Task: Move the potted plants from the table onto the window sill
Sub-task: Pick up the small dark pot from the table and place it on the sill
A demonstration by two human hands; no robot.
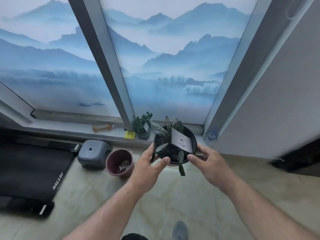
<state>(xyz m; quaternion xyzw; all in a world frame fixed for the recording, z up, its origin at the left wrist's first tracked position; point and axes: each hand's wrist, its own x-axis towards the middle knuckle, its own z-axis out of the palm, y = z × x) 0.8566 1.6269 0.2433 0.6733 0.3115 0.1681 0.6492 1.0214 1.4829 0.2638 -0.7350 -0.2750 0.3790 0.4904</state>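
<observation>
Both hands carry 1 round black plastic pot of trailing dark-green succulent [174, 144], a white printed card standing in its soil. Left hand [149, 163] grips the near-left rim, thumb over the edge; right hand [206, 161] grips the near-right rim the same way. The pot rides in the air just short of the pale grey window sill [69, 126], in front of its right end.

1 small grey pot of leafy green plant [142, 129] already stands on the sill by the frame post, a yellow tag [129, 135] beside it. A maroon plastic pot [119, 161] and a grey domed box [94, 155] sit on the floor below.

Step in hand, as I judge it: carrying and placing. Next move calls for reaching forward, lowering the pot level onto bare sill right of the small plant, minding the drooping stems, then letting go.
</observation>
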